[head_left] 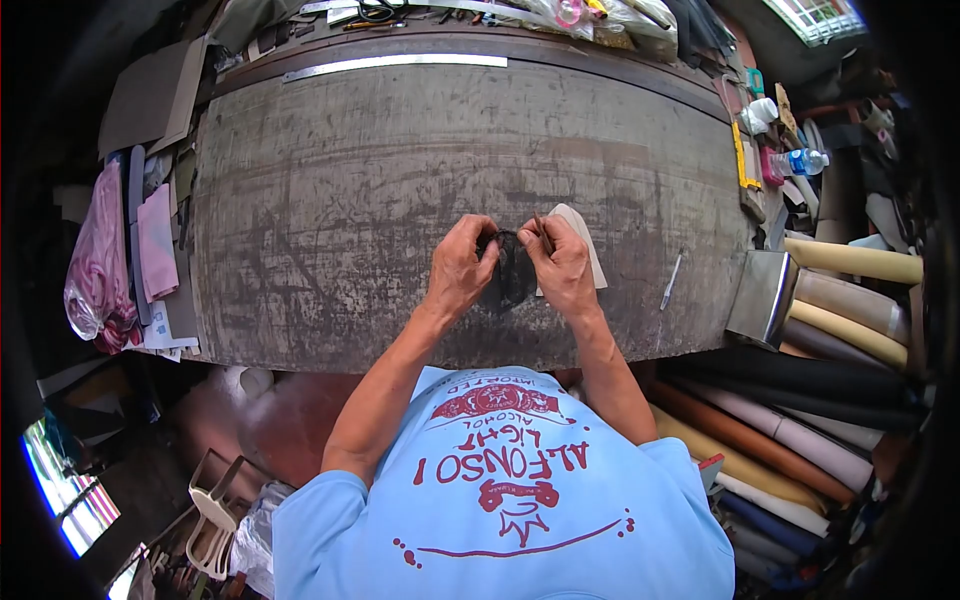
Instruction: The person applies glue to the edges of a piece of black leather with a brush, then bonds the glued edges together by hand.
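Observation:
Both hands are close together over the worn wooden table. My left hand is closed in a pinch on a small black piece, which hangs dark between the hands. My right hand is closed too, its fingertips at the other side of the black piece. A thin brown item sticks up from the right hand's fingers; its exact shape is hard to tell. Under and behind the right hand lies a pale beige template-like piece with a rounded top.
A white pen lies right of the hands. A metal ruler is at the far edge. A metal box stands at the right edge, near material rolls. Pink plastic-wrapped material is at left; a bottle is at right.

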`<state>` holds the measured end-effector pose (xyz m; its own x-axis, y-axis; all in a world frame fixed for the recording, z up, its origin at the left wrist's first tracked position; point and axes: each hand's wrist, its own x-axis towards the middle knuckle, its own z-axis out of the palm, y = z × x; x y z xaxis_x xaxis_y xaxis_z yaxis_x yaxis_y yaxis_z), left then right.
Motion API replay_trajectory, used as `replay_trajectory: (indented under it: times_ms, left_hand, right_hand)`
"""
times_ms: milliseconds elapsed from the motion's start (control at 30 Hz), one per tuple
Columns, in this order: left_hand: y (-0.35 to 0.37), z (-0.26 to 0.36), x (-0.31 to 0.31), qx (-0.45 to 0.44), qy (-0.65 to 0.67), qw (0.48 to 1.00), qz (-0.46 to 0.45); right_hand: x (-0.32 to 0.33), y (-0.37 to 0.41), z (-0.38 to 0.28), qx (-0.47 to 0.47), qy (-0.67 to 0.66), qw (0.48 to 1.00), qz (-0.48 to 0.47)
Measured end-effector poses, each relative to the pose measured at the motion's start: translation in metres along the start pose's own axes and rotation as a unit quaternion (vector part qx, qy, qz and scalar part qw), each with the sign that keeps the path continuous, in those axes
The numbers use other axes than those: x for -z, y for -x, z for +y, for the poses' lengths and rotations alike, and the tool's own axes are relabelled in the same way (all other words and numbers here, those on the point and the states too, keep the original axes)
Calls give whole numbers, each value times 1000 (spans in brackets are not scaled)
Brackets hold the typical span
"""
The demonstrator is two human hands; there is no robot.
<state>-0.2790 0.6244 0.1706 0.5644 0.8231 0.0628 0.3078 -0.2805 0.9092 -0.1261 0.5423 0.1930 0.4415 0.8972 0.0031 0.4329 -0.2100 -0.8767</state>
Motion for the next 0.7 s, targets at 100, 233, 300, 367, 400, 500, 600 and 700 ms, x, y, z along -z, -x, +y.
replay_trajectory:
  times_ms: [100,233,300,367,400,500,600,700]
  left_hand:
    - [-2,-3,-4,-27,-7,1000,8]
    - [-8,-3,-8,-43,-40,998,-20]
    - [-12,-8,-12,-41,-69,997,-9]
    - [-17,-17,-16,-29,-86,996,29]
    - [-19,-18,-14,-21,-71,997,27]
    - [-20,-19,-5,-2,-29,1000,-1]
    - [-20,-16,-1,8,1,1000,-28]
    - [-20,-16,6,10,29,997,-67]
  right_hand:
    - [-2,0,1,-40,-31,999,0]
    - [-5,7,7,-156,-258,953,-29]
    - [3,13,-5,-172,-444,878,-50]
    - [15,13,-18,-111,-476,871,-47]
    - [21,14,-19,-80,-490,867,-43]
    - [31,6,-4,-121,-337,934,6]
    - [34,-2,3,-125,-153,980,-4]
    - [28,-12,15,-58,-46,996,-54]
